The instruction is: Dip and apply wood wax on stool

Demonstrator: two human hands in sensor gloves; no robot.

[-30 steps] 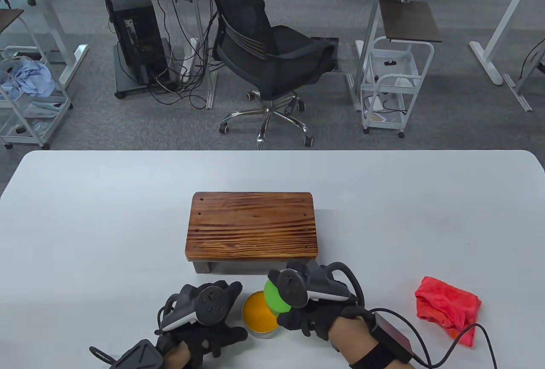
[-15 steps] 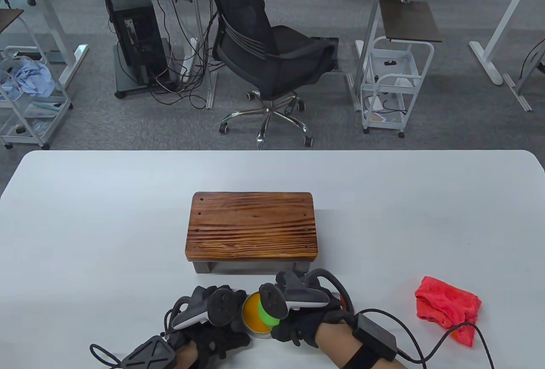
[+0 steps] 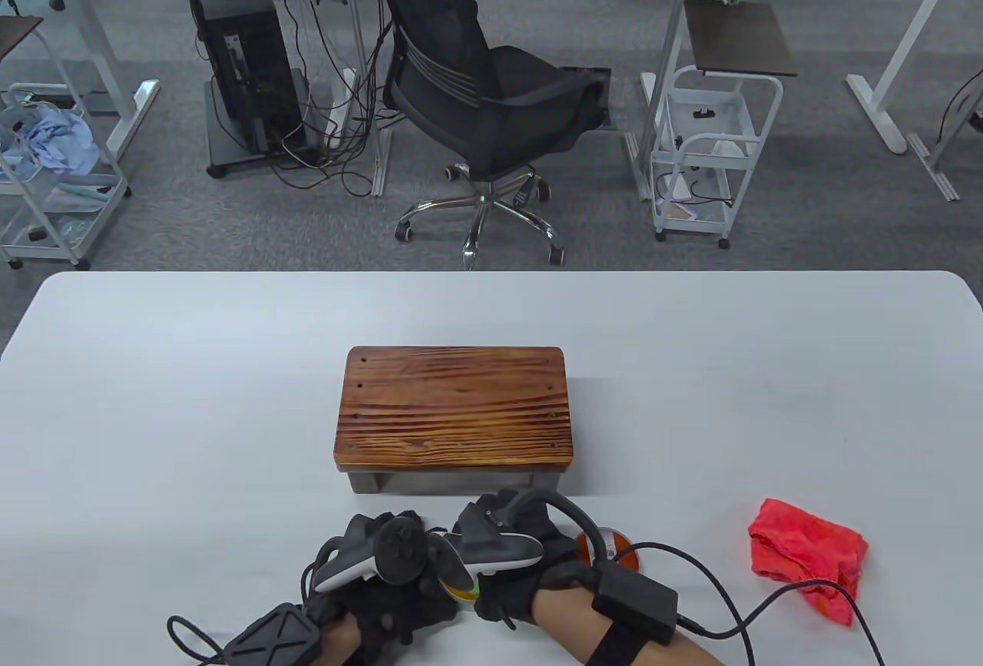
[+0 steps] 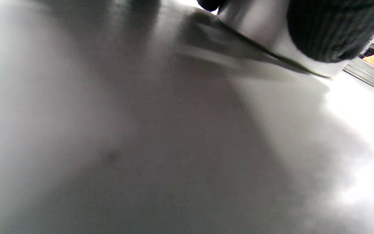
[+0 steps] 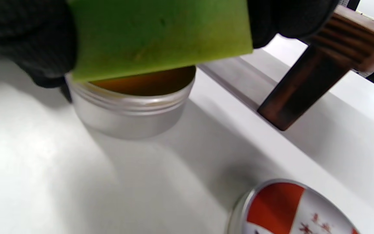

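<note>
While the green sponge (image 5: 161, 35) presses down onto the orange wax, the open wax tin (image 5: 131, 113) sits on the bench (image 3: 192, 405) just in front of the stool (image 3: 455, 409), near the person's edge. A second ago that sponge was lifted clear to the tin's right with the wax fully exposed; now the right hand (image 3: 511, 566) has swung in over the tin and its fingers (image 5: 28, 42) clamp the sponge on both sides, its lower edge at the wax surface. That reads as the dip itself happening, so the loading step looks under way and the stool's top is still untouched. The left hand (image 3: 376, 581) has closed in too, and its fingers (image 4: 330, 29) curl against the tin's metal wall, steadying it. Just right of the hands lies the tin's lid (image 5: 291, 211), red and white label up, now uncovered. Further right, a red cloth (image 3: 810, 555) rests well apart. Next should come the lift across to the wood.
</note>
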